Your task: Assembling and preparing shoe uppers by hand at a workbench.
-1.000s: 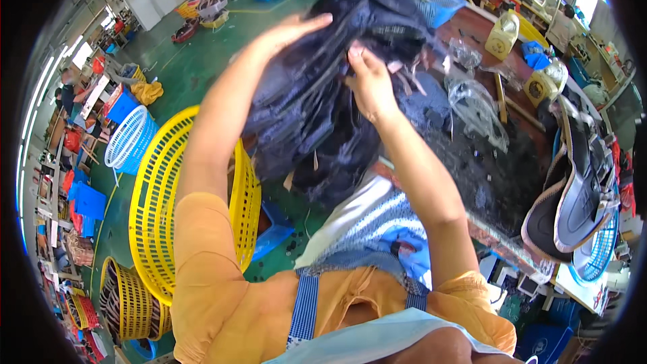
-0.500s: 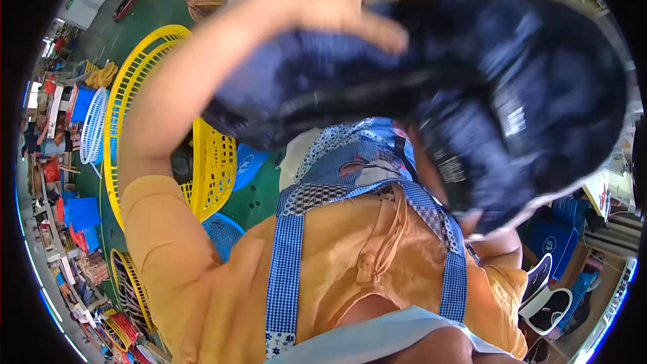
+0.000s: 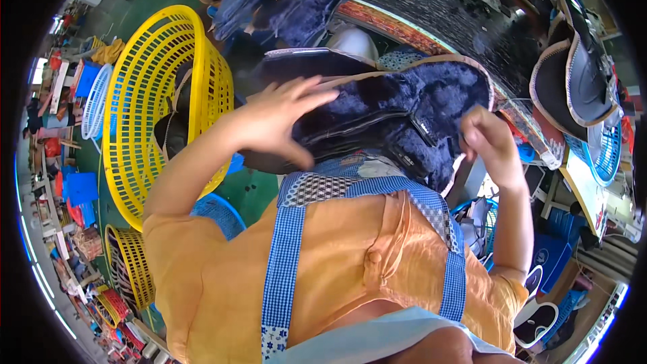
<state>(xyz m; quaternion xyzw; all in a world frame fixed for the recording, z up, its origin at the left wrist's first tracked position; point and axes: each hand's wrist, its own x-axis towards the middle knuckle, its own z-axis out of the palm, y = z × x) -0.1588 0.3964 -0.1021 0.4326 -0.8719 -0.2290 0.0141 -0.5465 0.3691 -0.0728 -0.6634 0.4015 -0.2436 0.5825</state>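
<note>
A dark blue plush piece (image 3: 431,94), shaped like a boot upper laid flat, rests across my lap. It has a pale edge and two small dark labels. Over its left end my left hand (image 3: 283,118) is open, fingers spread and thumb apart. Just off the piece's right edge, my right hand (image 3: 486,138) has its fingers curled closed; whatever they may hold is hidden. Beyond the lap, more dark blue plush pieces (image 3: 296,0) lie piled at the edge of the black worktop (image 3: 431,17).
A big yellow basket (image 3: 202,81) stands at my left with dark pieces inside. On the right, a black piece with a pale edge (image 3: 573,81) sits above a blue basket (image 3: 603,155). Another blue basket (image 3: 219,212) is low at my left side.
The plush piece has come down from close in front of me onto my lap. My left hand has lowered and let go of it; my right hand has come into view at its right edge.
</note>
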